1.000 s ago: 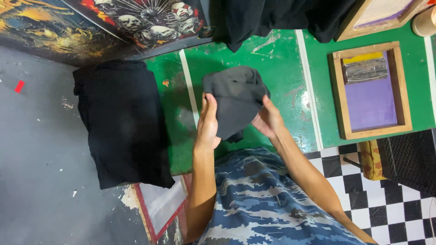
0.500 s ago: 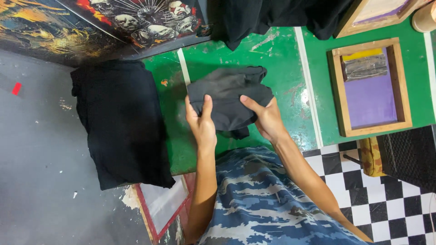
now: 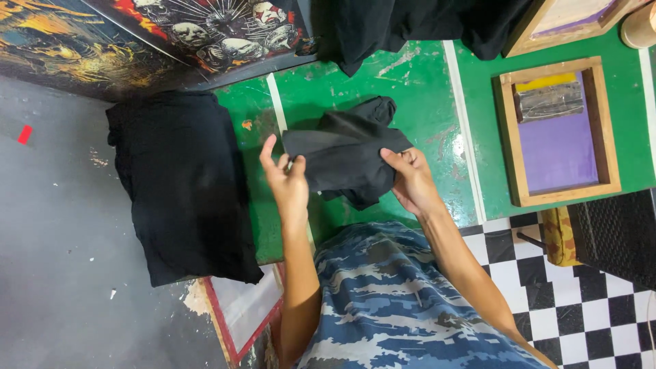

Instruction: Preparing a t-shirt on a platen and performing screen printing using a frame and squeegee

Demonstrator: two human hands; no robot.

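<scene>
**Dark cloth held in both hands over the green table**

Left of the green table (image 3: 424, 96) lies a flat stack of black fabric (image 3: 181, 188). The left hand (image 3: 287, 181) is raised, forearm pointing up from the body, thumb and fingers pinched on the near left edge of the crumpled dark cloth (image 3: 345, 154). The cloth hangs above the table, its long axis running left to right. The right hand (image 3: 410, 181) clamps its right edge. Right of the table's white stripe sits a wooden frame (image 3: 557, 133).

Wooden screen-printing frame (image 3: 559, 130), folded black shirt stack (image 3: 184, 184), green table (image 3: 424, 89).
</scene>
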